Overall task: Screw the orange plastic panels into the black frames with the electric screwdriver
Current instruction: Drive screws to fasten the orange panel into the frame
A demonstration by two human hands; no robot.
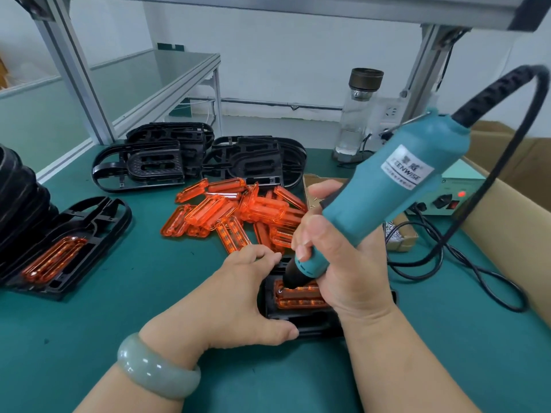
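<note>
Head view: right hand [334, 254] gripped the screwdriver [387, 186], tip on the panel [301, 302]. Beside it, left hand [238, 296] clasped the frame [313, 327].

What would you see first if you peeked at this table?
The big teal electric screwdriver jumps out first. The right hand grips it front and centre, its tip down on an orange panel seated in a black frame that the left hand holds. Just behind sits a bright heap of loose orange panels on the green table.
</note>
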